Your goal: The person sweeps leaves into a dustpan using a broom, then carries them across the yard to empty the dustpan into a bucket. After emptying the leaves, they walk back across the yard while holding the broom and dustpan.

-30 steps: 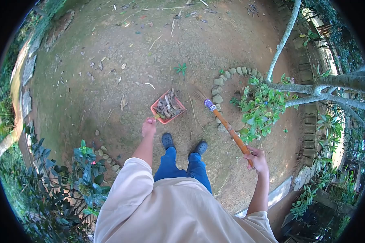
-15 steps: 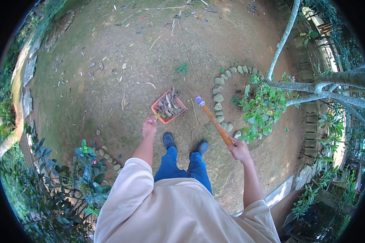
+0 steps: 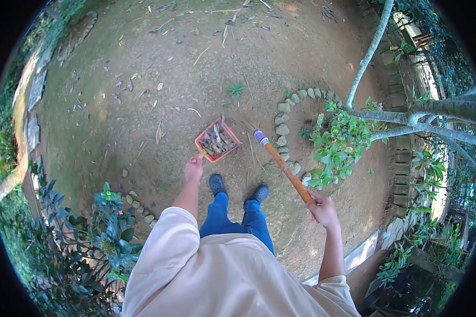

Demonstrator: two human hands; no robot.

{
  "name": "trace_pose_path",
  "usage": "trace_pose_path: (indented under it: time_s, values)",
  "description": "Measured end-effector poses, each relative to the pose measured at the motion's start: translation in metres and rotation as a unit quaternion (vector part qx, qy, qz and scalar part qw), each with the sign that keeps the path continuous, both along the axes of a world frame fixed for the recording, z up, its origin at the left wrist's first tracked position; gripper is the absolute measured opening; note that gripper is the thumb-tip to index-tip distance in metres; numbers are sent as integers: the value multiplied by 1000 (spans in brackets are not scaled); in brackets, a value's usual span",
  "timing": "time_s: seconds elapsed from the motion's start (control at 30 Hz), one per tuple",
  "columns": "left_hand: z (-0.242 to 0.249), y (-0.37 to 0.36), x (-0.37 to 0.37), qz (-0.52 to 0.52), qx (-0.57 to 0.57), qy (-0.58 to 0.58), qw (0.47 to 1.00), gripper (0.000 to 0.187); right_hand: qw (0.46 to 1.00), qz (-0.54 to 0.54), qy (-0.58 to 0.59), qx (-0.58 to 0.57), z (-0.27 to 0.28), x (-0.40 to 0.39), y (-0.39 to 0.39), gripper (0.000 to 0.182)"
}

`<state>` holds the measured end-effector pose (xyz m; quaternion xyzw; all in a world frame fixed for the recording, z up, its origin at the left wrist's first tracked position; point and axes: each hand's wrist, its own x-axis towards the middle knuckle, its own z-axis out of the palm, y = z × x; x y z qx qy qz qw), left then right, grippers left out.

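Note:
My left hand is closed around the short yellowish handle of an orange-red dustpan. Dry brown leaves are heaped inside the pan, some poking over its far rim. In my right hand I grip a broom by its orange stick. A purple and white band wraps the stick's lower end, and the thin bristles fan out from it just right of the dustpan. My feet, in dark clogs, stand on the dirt behind the pan.
A curved row of stones edges a leafy green plant at the right, below a pale branching tree. Dark shrubs crowd the lower left. Scattered leaves and twigs lie ahead, with a small green weed beyond the pan.
My right hand has shifted right and back toward me with the broom, its bristle end staying by the dustpan. The dustpan and left hand have barely moved.

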<state>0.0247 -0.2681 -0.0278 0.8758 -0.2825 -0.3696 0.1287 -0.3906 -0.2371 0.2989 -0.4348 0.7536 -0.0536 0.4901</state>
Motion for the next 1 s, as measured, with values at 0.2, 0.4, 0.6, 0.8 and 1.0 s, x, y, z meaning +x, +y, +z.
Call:
trace_pose_path:
  time_s: [0.2,0.4,0.6,0.8,1.0]
  values:
    - [-5,2,0,28,-30,40,998,53,999,14,4,-29,-32,14,-24,52]
    - [1,3,3,11,-22,55,998,50,994,97,28,-40,-74,35,-30,51]
    - [6,3,2,5,-24,20,999,52,995,85,2,53,-29,26,-14,52]
    - [-14,9,3,31,-30,14,999,57,998,44,2,37,19,6,13,53]
    - [-20,6,7,25,-15,40,999,52,1000,13,8,19,11,0,9,54]
